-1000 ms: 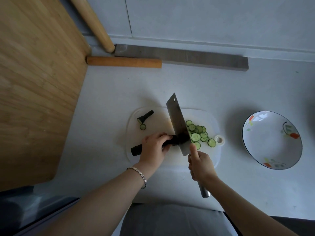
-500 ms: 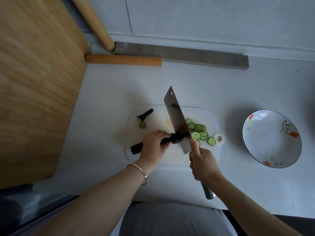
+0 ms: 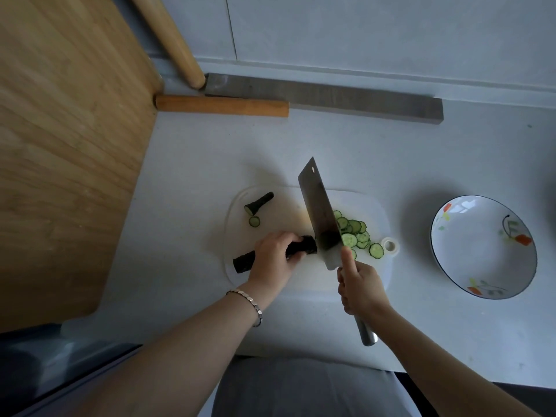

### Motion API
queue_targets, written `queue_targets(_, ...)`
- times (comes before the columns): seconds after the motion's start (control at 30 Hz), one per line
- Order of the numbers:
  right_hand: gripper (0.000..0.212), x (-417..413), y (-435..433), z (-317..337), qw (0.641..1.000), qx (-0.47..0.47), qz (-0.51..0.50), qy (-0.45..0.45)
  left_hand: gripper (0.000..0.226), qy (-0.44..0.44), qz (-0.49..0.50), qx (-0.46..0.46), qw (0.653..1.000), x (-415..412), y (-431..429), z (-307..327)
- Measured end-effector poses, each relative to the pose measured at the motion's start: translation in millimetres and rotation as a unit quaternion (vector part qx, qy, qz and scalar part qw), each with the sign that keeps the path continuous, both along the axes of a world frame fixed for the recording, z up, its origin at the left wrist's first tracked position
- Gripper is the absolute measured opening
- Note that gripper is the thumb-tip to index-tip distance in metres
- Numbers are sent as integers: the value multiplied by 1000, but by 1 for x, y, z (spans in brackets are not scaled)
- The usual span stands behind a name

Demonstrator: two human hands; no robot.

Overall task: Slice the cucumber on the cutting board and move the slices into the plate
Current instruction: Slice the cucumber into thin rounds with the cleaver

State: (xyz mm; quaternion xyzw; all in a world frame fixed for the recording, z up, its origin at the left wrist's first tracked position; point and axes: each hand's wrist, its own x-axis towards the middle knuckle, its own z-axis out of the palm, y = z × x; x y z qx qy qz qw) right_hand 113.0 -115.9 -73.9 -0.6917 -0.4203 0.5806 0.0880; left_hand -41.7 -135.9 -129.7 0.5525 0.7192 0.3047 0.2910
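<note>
A dark green cucumber [image 3: 304, 247] lies across the white cutting board [image 3: 279, 195]. My left hand [image 3: 275, 255] grips its middle, so only both ends show. My right hand [image 3: 361, 288] holds a cleaver [image 3: 319, 215] by its metal handle, index finger along the blade. The blade stands against the cucumber's cut right end. Several cucumber slices [image 3: 356, 234] lie in a pile just right of the blade. A cut-off stem end [image 3: 259, 202] and one slice [image 3: 254, 221] rest at the board's far left. The flowered plate [image 3: 484, 246] sits to the right, with nothing in it.
A large bamboo board [image 3: 66, 145] leans at the left. A wooden rolling pin [image 3: 168, 40], a wooden stick [image 3: 221, 106] and a grey bar [image 3: 325, 99] lie by the back wall. The counter's front edge runs just below my wrists.
The cleaver rose half a second ago and has come back down at the cucumber's cut end. My left hand has stayed on the cucumber.
</note>
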Motion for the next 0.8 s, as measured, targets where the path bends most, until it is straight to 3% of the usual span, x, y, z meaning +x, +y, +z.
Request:
queue_targets(0.27, 55, -2, 1, 27, 1000, 5, 21, 19, 21, 6, -2, 0, 1000, -1, 1, -3)
queue_targets(0.67, 59, -13, -10, -13, 994, 55, 69, -68, 17, 15, -11, 4, 1000, 1, 0, 3)
queue_targets(0.8, 57, -10, -7, -13, 999, 17, 17, -25, 20, 16, -29, 10, 999, -3, 0, 4)
